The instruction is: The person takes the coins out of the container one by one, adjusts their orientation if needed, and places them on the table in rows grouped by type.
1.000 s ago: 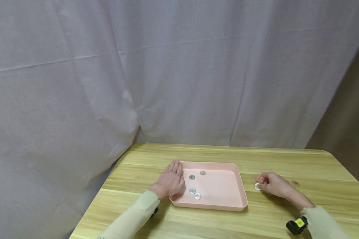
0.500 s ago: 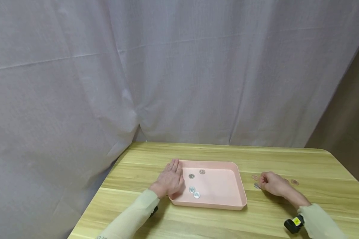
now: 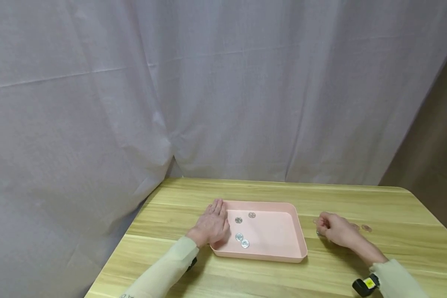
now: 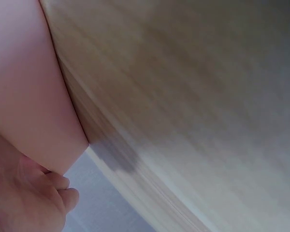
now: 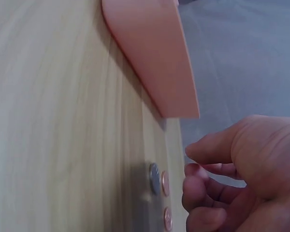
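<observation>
My left hand (image 3: 211, 223) rests along the left side of a pink rectangular tray (image 3: 296, 231), fingers extended toward its far corner. Inside the tray lie several coins, one silver coin (image 3: 245, 243) nearest the front. To the right of the tray, my right hand (image 3: 337, 229) hovers just above the wood with its fingers loosely bent. In the right wrist view its thumb and forefinger tips are close together, with no coin visible between them. Below them lie a silver coin (image 5: 154, 179), a copper coin (image 5: 165, 183) and another copper coin (image 5: 167, 219).
A copper coin (image 3: 366, 228) lies right of the right hand, with another copper coin (image 3: 355, 226) partly hidden behind that hand. The wooden table (image 3: 268, 275) ends at a grey curtain (image 3: 246, 103) at the back. Both wrists carry black straps.
My right hand has shifted slightly left, covering most of the silver coin beside its fingertips. My left hand and the tray stay in place.
</observation>
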The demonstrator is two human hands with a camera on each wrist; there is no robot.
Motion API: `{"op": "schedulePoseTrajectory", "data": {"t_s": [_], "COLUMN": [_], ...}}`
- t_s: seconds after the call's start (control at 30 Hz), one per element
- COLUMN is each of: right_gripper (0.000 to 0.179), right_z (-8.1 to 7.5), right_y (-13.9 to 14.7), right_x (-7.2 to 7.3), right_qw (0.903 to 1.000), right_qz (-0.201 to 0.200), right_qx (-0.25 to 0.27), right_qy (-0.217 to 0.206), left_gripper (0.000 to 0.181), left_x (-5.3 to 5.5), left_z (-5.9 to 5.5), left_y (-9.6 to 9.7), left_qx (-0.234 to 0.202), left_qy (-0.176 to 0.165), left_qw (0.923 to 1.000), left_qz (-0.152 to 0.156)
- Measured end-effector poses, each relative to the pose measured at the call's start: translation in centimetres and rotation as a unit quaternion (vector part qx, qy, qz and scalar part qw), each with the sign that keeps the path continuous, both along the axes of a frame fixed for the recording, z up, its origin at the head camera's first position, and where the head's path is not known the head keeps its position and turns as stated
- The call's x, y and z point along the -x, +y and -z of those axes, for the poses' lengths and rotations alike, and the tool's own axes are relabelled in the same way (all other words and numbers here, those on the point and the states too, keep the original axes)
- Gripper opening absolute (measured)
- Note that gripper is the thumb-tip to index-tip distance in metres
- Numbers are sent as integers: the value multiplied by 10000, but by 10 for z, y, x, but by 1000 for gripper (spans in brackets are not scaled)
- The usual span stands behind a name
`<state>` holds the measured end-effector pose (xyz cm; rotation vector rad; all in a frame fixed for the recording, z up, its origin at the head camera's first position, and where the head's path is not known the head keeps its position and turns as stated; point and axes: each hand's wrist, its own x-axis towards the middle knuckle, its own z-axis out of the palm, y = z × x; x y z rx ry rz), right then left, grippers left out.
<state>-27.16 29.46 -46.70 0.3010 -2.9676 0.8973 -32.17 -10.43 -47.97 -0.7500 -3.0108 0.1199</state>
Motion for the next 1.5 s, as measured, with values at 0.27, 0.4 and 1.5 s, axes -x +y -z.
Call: {"op": "schedulePoseTrajectory", "data": {"t_s": [0.27, 0.4, 1.5], "right_gripper": [8, 5, 9], "right_z": [-13, -20, -10], "right_y": [-15, -27, -137], "right_x": [-4, -6, 3], "right_qw": [9994, 9978, 9826], "right_qz": [-187, -449, -1642], "right_qx": [131, 461, 841], "right_qy": [248, 161, -220], "left_gripper": [62, 62, 62], "left_x": [2, 0, 3], "left_z": [0, 1, -2], "left_y": [1, 1, -1], "left_qx": [43, 25, 54], "left_qy": [111, 110, 80], "left_qw": [9999, 9999, 9999], "left_qz": [29, 53, 64]}}
